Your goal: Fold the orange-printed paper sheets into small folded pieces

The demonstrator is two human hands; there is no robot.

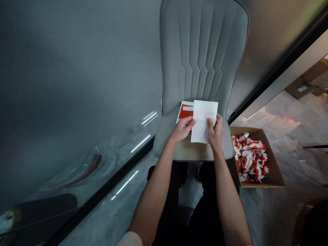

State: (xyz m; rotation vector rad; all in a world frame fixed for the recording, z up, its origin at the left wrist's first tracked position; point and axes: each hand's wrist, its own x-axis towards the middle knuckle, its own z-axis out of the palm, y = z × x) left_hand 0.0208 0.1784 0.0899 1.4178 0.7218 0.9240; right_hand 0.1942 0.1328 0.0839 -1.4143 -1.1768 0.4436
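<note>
A white sheet of paper [203, 119] is held up over the seat of a grey chair [164, 136]. My right hand [215, 131] grips its right edge, thumb on the front face and fingers behind. My left hand [182, 128] pinches the sheet's left edge between thumb and fingers. Behind the sheet, a printed orange and white sheet [185, 111] lies on the seat, partly covered by the white one and my left hand. What is on the far side of the white sheet is hidden.
On the floor to the right of the chair stands an open cardboard box [275, 171] with many crumpled orange and white papers [252, 157]. Cardboard boxes [304, 87] sit farther back at right. A smooth reflective wall [77, 85] runs along the left.
</note>
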